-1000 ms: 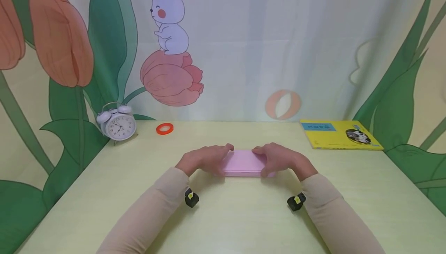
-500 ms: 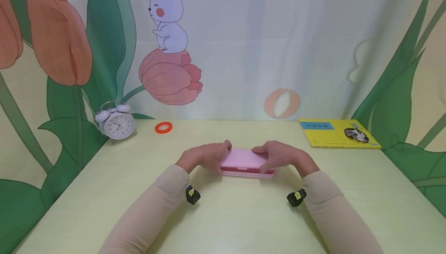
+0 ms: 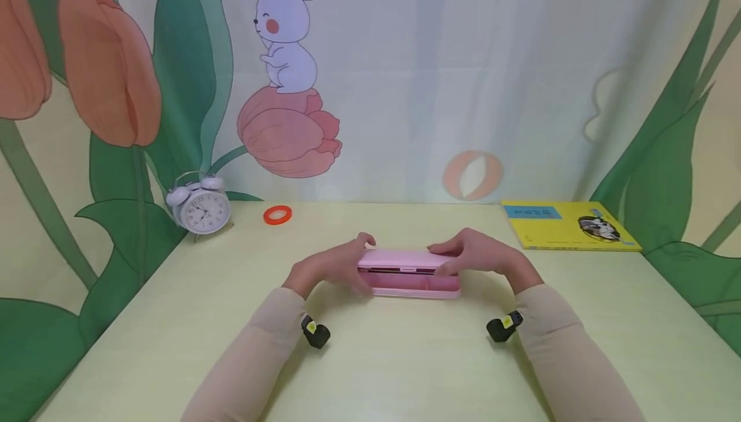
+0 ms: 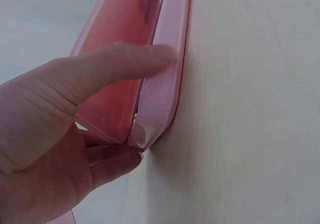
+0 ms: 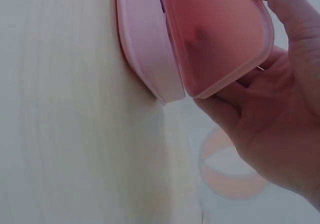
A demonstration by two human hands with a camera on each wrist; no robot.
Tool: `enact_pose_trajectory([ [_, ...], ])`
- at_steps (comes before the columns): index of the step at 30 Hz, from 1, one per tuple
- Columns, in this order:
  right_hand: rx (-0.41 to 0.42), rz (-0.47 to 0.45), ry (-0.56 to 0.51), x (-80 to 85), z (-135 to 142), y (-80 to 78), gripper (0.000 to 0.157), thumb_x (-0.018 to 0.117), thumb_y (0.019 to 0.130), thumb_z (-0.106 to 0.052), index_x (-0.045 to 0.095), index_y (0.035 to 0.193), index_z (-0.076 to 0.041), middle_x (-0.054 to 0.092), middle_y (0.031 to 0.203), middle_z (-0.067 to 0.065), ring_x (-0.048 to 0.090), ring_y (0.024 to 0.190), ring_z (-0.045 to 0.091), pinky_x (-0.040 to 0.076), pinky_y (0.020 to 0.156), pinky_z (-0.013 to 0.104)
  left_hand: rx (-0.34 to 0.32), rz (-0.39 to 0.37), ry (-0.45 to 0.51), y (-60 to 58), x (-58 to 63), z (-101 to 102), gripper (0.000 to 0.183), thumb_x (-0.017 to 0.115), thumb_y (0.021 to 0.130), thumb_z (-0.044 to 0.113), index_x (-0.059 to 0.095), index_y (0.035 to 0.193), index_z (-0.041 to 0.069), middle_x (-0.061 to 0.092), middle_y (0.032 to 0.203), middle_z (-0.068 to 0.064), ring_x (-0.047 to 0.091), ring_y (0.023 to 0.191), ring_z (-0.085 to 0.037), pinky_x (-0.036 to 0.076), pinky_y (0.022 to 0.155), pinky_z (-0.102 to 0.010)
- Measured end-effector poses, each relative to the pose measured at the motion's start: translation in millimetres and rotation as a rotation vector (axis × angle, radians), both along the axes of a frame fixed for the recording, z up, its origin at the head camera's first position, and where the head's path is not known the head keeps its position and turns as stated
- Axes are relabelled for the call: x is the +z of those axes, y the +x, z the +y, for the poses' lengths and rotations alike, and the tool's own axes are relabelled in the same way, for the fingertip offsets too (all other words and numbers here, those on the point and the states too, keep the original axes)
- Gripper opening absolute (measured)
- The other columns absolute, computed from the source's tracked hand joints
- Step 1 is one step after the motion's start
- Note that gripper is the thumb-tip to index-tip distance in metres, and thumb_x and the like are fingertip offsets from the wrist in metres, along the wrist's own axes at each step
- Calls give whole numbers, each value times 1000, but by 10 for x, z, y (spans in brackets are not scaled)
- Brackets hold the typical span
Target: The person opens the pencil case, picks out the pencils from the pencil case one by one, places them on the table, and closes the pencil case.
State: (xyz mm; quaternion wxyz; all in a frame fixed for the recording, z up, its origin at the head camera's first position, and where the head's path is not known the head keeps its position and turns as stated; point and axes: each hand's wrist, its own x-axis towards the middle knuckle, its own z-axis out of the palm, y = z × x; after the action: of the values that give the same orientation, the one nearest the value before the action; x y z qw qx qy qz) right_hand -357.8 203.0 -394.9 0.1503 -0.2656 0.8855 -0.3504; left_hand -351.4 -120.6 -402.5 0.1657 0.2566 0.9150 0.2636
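A pink pencil case (image 3: 415, 293) lies on the table in the head view, its lid (image 3: 399, 257) raised along the front. Inside are pink compartments and a dark strip under the lid. My left hand (image 3: 338, 264) grips the left end; in the left wrist view its thumb (image 4: 120, 64) presses the base's front wall (image 4: 160, 89), with fingers behind the case. My right hand (image 3: 482, 255) holds the lid's right end, thumb at the front edge and fingers at the back. The right wrist view shows the lid's inside (image 5: 215, 34) tilted away from the base (image 5: 150, 49).
A white twin-bell alarm clock (image 3: 204, 208) stands at the back left, with an orange-red ring (image 3: 278, 215) beside it. A yellow book (image 3: 570, 226) lies at the back right. Behind the table (image 3: 405, 364) hangs a printed curtain (image 3: 393, 87).
The pencil case was closed a second ago. Its lid has swung up and back, baring the inside. My right hand has risen with the lid; the left hand has stayed at the left end.
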Motion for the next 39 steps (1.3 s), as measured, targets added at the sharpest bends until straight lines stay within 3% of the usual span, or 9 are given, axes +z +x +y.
enact_pose_trajectory([
  [3, -21, -16, -56, -19, 56, -45, 59, 82, 81, -42, 68, 131, -15, 66, 128, -4, 53, 130, 23, 38, 108, 50, 40, 6, 79, 10, -23, -52, 113, 94, 69, 29, 20, 153, 12, 53, 134, -11, 54, 115, -22, 39, 105, -42],
  [8, -91, 11, -102, 18, 87, -68, 44, 74, 88, -48, 75, 120, -18, 71, 119, -3, 60, 121, 24, 41, 104, 53, 133, 23, 116, 15, -58, -156, 121, 94, 69, 33, 12, 157, 16, 55, 134, -12, 55, 114, -23, 40, 105, -42],
  [12, -217, 90, -162, 88, 65, -60, 43, 64, 96, -49, 77, 116, -13, 73, 112, 4, 65, 108, 25, 48, 97, 50, 158, 11, 140, 2, -64, -185, 126, 94, 69, 35, 8, 158, 16, 55, 136, -9, 55, 109, -24, 43, 102, -43],
  [15, -336, 187, -175, 98, 19, -70, 46, 58, 101, -43, 70, 128, -8, 71, 116, 12, 67, 100, 28, 54, 89, 45, 175, -1, 129, -7, -77, -186, 128, 93, 69, 37, 5, 160, 15, 54, 139, -6, 56, 105, -22, 44, 100, -42],
  [18, -465, 299, -175, 57, -10, -80, 44, 60, 102, -32, 61, 138, -7, 70, 116, 18, 70, 92, 31, 57, 80, 41, 186, -10, 114, 6, -93, -185, 130, 93, 69, 38, 4, 160, 15, 54, 139, -4, 56, 102, -21, 44, 99, -41],
  [21, -537, 317, -183, 15, -4, -86, 44, 64, 100, -28, 61, 139, -9, 70, 114, 19, 72, 90, 31, 58, 78, 40, 185, -16, 109, 23, -105, -185, 130, 92, 69, 40, 3, 160, 14, 54, 138, -3, 56, 101, -20, 44, 99, -41],
  [25, -482, 269, -124, 6, 28, -89, 46, 66, 98, -31, 63, 134, -3, 68, 120, 19, 70, 99, 32, 56, 85, 43, 178, -18, 117, 24, -107, -184, 131, 92, 69, 40, 2, 161, 15, 54, 136, -2, 56, 100, -20, 44, 99, -41],
  [30, -302, 223, 3, -8, 55, -61, 68, 68, 96, -39, 48, 146, 2, 52, 143, 21, 61, 118, 38, 50, 95, 50, 183, -27, 138, 8, -133, -195, 132, 92, 69, 41, 1, 161, 17, 53, 134, -1, 56, 99, -20, 44, 97, -40],
  [39, -121, 30, 210, -103, 96, 26, 116, 73, 82, -61, 5, 162, -10, 7, 166, 13, 10, 151, 35, 15, 117, 57, 199, -61, 144, 27, -161, -189, 135, 92, 68, 43, -3, 162, 24, 51, 136, 0, 56, 100, -21, 43, 93, -40],
])
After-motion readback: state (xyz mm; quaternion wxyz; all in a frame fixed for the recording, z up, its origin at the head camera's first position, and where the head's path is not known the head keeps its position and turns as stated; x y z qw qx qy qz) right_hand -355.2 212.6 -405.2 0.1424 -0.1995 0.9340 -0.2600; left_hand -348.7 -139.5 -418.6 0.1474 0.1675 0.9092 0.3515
